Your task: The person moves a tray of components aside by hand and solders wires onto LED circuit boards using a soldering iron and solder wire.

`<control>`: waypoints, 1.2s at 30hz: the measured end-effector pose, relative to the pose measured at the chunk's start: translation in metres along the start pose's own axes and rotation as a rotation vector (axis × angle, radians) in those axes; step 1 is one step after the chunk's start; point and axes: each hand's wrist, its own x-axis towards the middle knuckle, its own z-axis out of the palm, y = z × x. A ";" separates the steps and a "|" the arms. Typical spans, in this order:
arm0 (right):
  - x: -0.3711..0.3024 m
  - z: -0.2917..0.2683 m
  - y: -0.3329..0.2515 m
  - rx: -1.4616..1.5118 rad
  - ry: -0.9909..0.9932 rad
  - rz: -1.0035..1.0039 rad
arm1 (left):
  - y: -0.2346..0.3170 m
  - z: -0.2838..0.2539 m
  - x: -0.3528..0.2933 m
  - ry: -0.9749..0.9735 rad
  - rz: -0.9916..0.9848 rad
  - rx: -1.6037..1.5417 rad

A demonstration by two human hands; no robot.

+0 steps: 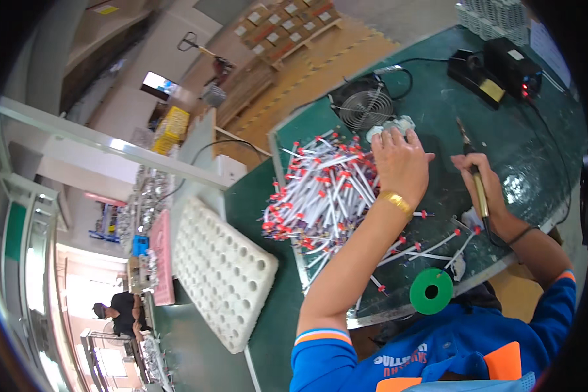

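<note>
My left hand [402, 163] reaches over the green bench, fingers stretched out and apart. Its fingertips touch or rest beside a crumpled white wad [402, 124], perhaps tissue or cloth. In my right hand [487, 179] is a soldering iron [480, 189], fingers wrapped round its handle and the tip pointing away from me. A large heap of white wires with red ends [330, 189] lies to the left of my left hand. Several loose wires [434, 245] lie nearer to me. A green solder spool [431, 291] sits at the near edge of the bench.
A round black fan [364, 108] stands beyond my left hand. At the far right are a black soldering station [513, 68] and an iron stand with a yellow sponge [491, 89]. A white foam tray with holes [225, 268] lies at left. Another person [121, 313] is in the background.
</note>
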 end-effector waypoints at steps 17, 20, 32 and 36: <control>0.003 -0.010 -0.017 0.165 0.007 -0.112 | -0.016 0.029 0.045 -0.555 -0.237 0.179; 0.005 -0.012 -0.014 0.140 0.061 -0.121 | -0.011 0.026 0.038 -0.463 -0.069 0.255; 0.011 -0.025 -0.009 0.099 0.135 -0.252 | 0.005 0.026 0.048 -0.403 0.181 0.176; 0.013 -0.025 -0.004 0.103 0.150 -0.284 | 0.012 0.026 0.044 -0.413 0.370 -0.031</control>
